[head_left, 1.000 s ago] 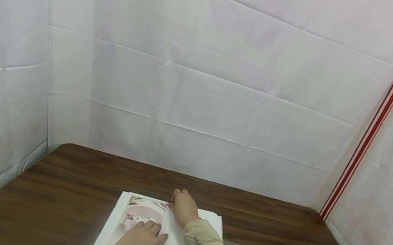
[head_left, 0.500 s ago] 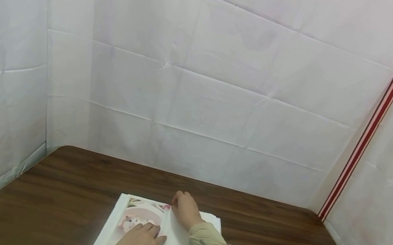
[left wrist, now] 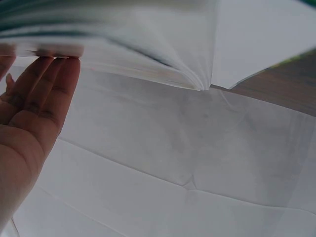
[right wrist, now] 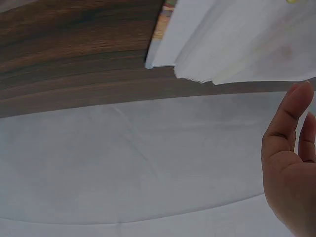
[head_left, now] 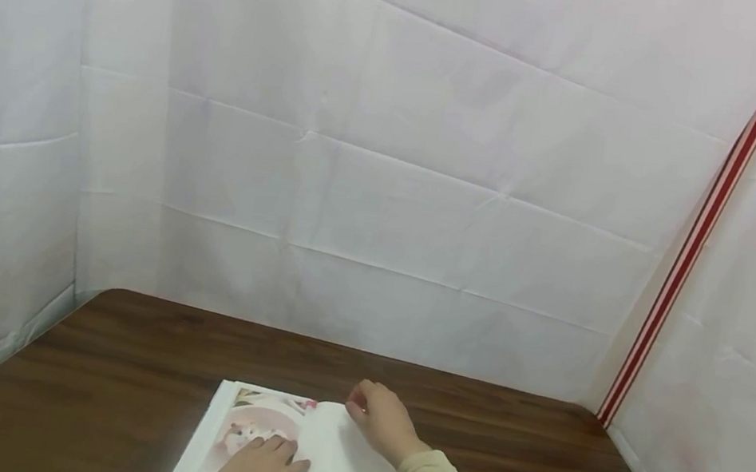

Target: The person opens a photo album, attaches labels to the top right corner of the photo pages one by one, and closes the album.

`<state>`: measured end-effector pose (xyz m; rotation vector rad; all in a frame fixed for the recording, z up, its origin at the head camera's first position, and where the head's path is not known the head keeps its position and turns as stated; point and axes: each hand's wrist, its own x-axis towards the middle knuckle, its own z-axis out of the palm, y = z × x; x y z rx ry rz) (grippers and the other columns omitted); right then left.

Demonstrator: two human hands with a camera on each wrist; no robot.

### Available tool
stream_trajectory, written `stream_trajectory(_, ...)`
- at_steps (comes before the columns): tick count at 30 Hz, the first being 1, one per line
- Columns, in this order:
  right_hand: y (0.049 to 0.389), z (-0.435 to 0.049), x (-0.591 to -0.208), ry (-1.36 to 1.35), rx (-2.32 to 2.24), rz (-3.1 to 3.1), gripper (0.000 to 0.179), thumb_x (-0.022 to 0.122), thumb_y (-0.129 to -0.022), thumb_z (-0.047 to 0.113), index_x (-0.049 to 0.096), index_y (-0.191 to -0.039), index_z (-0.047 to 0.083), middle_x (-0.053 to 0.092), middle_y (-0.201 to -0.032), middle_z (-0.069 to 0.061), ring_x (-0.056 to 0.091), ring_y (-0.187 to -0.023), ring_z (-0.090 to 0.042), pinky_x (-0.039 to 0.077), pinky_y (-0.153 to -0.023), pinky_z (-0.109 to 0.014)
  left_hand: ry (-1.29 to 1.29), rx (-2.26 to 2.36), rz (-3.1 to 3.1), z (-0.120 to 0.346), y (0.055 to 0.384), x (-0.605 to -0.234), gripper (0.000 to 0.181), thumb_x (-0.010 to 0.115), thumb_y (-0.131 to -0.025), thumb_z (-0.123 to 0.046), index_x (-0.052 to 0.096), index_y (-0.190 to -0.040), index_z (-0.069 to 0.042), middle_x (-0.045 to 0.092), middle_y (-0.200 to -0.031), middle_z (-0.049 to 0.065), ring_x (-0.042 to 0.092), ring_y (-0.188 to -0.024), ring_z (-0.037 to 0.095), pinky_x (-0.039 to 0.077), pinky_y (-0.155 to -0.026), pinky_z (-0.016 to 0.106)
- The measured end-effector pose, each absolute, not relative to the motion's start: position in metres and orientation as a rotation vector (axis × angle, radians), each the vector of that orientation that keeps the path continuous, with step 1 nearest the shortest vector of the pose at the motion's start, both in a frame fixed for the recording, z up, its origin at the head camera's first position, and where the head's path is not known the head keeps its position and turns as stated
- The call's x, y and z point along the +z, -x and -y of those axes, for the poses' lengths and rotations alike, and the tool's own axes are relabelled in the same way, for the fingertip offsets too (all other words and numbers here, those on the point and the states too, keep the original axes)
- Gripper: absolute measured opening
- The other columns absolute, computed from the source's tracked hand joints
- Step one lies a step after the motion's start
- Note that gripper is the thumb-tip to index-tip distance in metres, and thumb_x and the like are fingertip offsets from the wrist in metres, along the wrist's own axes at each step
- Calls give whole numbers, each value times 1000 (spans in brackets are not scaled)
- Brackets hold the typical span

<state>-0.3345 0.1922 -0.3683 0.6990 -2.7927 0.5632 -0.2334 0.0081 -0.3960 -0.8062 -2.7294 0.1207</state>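
An open book lies near the front of the brown table, its left page printed with a picture in pink and white. My left hand rests flat on that page, fingers extended; the left wrist view shows those fingers against the page, beneath the fanned leaves. At the top of the book, my right hand pinches the upper edge of a white page, which bows upward. In the right wrist view the thumb and fingertips meet at that page's edge. A small pink mark shows near the spine.
The dark wood table extends left, right and behind the book. White cloth hangs around its far side and both flanks, with a red-striped band at the right corner.
My right hand has moved right from beside the spine, along the top of the page. My left hand has stayed on the left page. The pink-patterned sheet at the right is now hidden.
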Motion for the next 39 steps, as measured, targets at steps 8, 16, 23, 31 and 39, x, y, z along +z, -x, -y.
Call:
stream_trajectory(8, 318, -224, -376, -774, 699, 2747, 28, 52, -89, 28, 57, -109, 9, 61, -99, -2, 58, -86, -13, 48, -70, -24, 597, -213, 3046, -7, 224, -390, 91, 47, -49, -86, 56, -119, -28, 55, -126, 3, 52, -113, 26, 38, -98, 52)
stream_trajectory(16, 302, -249, -387, -735, 428, 2757, 45, 47, -91, 37, 48, -126, 7, 56, -119, -12, 54, -108, -27, 47, -87, -40, 596, -224, 3043, -8, 227, -388, 90, 47, -50, -86, 55, -120, -29, 54, -128, 3, 51, -114, 27, 37, -98, 53)
stream_trajectory(23, 286, -263, -400, -653, 459, 2834, 57, 37, -89, 54, 42, -131, 15, 48, -130, -12, 46, -119, -31, 41, -93, -50, 644, -139, 2993, -7, 229, -389, 87, 45, -53, -86, 57, -117, -28, 58, -121, 2, 54, -107, 23, 41, -96, 48)
stream_trajectory(31, 276, -267, -409, -616, 613, 2854, 61, 35, -91, 54, 35, -137, 14, 39, -137, -18, 38, -124, -37, 35, -93, -61, 782, 27, 2856, -4, 237, -392, 78, 42, -66, -79, 61, -111, -19, 61, -108, 5, 55, -94, 21, 48, -87, 41)
stream_trajectory(39, 279, -258, -418, -653, 400, 2816, 63, 26, -89, 61, 34, -138, 22, 39, -139, -13, 42, -124, -32, 38, -95, -54, 783, 62, 2824, 2, 240, -393, 59, 48, -77, -63, 61, -110, -16, 61, -104, 5, 55, -97, 22, 47, -84, 41)
